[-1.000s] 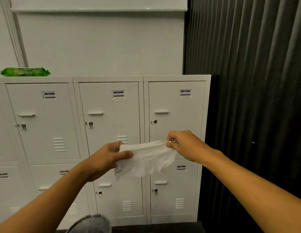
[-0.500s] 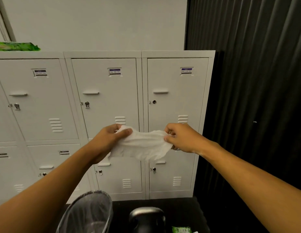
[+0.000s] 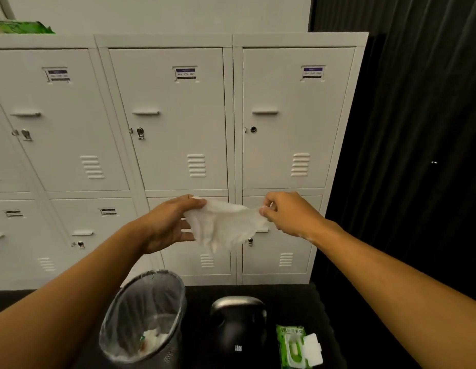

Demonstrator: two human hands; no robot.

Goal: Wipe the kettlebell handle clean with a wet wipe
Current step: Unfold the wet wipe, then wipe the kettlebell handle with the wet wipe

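The wet wipe (image 3: 226, 225) hangs in the air in front of the lockers (image 3: 178, 145). It stretches side to side. The left hand (image 3: 167, 225) pinches one end and the right hand (image 3: 290, 213) pinches the other. I think it is being opened up. The kettlebell (image 3: 238, 327) sits on the floor below, handle on top, between the bin (image 3: 145, 315) and the wipe pack (image 3: 298, 347). Next, the wipe must go down to that handle.

Small printed labels are seen on the locker doors (image 3: 173, 123), and white markings on the kettlebell (image 3: 238, 331) and wipes pack (image 3: 295, 347), none legible.
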